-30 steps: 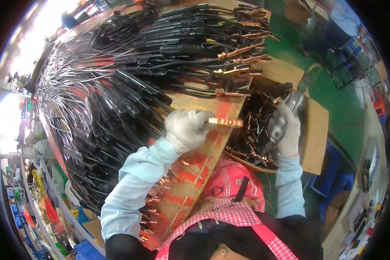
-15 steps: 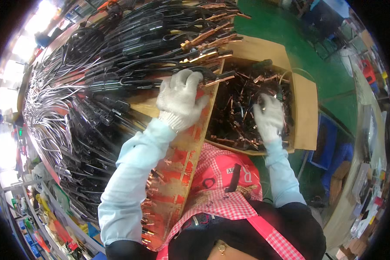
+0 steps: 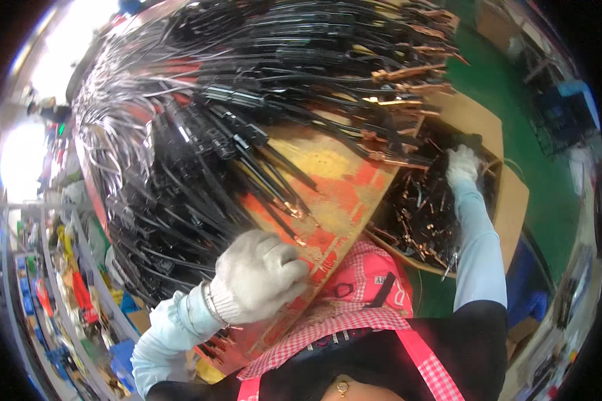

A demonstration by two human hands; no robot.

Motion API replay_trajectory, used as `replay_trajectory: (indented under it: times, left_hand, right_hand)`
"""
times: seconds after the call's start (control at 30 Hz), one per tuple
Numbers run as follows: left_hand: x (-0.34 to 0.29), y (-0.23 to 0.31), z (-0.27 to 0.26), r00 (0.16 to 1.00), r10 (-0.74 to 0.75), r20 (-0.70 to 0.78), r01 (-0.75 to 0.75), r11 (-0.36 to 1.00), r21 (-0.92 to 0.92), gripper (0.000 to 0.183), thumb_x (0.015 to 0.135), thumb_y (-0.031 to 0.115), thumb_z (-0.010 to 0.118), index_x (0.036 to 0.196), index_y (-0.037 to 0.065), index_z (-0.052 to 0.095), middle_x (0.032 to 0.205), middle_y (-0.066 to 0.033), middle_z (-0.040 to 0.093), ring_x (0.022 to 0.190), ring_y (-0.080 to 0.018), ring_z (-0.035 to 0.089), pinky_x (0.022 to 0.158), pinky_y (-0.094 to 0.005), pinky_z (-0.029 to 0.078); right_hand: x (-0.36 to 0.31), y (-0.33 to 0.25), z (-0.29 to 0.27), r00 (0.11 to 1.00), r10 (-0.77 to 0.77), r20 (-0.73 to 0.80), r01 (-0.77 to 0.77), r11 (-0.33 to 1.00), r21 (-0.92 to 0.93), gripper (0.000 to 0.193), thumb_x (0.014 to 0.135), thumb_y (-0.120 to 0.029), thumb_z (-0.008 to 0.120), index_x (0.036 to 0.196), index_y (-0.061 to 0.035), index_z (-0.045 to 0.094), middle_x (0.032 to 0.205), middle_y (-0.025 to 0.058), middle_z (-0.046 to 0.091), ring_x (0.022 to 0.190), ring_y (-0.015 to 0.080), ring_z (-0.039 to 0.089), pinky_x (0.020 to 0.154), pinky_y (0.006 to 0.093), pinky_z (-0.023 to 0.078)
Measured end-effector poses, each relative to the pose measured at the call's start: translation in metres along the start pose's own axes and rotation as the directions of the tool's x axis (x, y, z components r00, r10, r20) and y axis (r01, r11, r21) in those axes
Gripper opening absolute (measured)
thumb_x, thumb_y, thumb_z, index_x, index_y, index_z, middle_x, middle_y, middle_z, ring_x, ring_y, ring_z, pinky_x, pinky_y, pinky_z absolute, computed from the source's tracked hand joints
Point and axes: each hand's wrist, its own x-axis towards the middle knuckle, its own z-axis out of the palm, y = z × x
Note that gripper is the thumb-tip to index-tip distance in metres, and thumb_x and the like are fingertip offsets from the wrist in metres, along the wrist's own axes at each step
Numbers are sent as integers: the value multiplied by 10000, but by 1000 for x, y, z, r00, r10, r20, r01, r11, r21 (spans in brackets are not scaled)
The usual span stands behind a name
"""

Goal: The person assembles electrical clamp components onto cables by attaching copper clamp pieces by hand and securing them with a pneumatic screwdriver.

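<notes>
Counter (image 3: 331,157): board top, red and yellow paint, worn and scuffed, running from the near left to the far right. Bare strip along its right edge; most of the rest is under cables (image 3: 100,127), which fan out from a pale tangle at the left. Black handles (image 3: 301,57) lie thick along them, overlapping. Copper tips (image 3: 408,72) point right at the far end, some reaching over the counter's edge; a few more tips lie mid-counter, near the left hand (image 3: 261,275).

Room: green floor (image 3: 475,87) to the far right. Rack (image 3: 90,294) at the left, packed with coloured goods, blurred. Strong light from the left side. Blue bin (image 3: 532,294) on the right, partly hidden.

Container: open cardboard box (image 3: 514,214) just beside the counter's right edge, flaps spread. Inside, a jumble of loose pieces (image 3: 421,214), black with coppery bits; too tangled to tell singly.

Hands, both in pale gloves: the left one is over the near part of the counter, beside the nearest copper tips, fingers curled in; cannot tell whether anything is inside the curl. The right hand (image 3: 462,166) reaches into the far part of the box, fingers bent among the dark pieces; grip hidden, cannot tell what it has.
</notes>
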Motion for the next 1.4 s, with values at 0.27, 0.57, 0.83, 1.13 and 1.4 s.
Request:
replay_trajectory:
  times: [0.27, 0.57, 0.83, 1.13, 1.4]
  left_hand:
    - [55, -44, 3, 944, 169, -284, -55, 927, 371, 198, 709, 209, 706, 883, 129, 654, 842, -14, 618, 859, -241, 632, 795, -392, 511]
    - [103, -96, 24, 957, 205, -206, -48, 811, 582, 154, 743, 221, 711, 853, 139, 640, 779, -2, 616, 868, -228, 632, 790, -399, 501]
    - [99, -87, 9, 944, 148, -296, -144, 989, 35, 258, 813, 179, 727, 1070, 157, 719, 797, -65, 662, 778, -309, 655, 706, -438, 500]
    - [94, -91, 11, 937, 58, -344, -129, 974, -186, 168, 878, 180, 681, 1009, 105, 755, 778, -108, 698, 741, -313, 687, 663, -412, 534]
    - [93, -95, 7, 949, 116, -294, -176, 967, -187, 165, 885, 194, 681, 994, 94, 755, 791, -115, 704, 732, -311, 690, 634, -411, 533]
  right_hand:
    - [-29, 23, 3, 944, -172, -281, 201, 977, 77, 336, 880, -147, 601, 1200, -208, 683, 1215, 63, 605, 1164, 286, 547, 933, 429, 474]
    - [-123, -13, -57, 912, 400, 92, -5, -214, 977, 374, 1052, -300, 503, 1261, -16, 627, 1144, 123, 677, 979, 233, 652, 902, 355, 506]
    - [-186, -109, -185, 890, -10, -455, 437, 300, 848, 377, 777, -111, 787, 1138, -113, 678, 890, 79, 644, 699, 257, 663, 626, 369, 548]
    - [-148, -156, -218, 744, -170, -646, 634, 485, 603, 420, 695, -216, 813, 1073, -137, 649, 885, 66, 628, 789, 284, 645, 668, 410, 512]
    - [-142, -165, -213, 733, -171, -658, 665, 382, 642, 398, 678, -164, 805, 1043, -118, 655, 845, 71, 618, 754, 294, 628, 657, 417, 511]
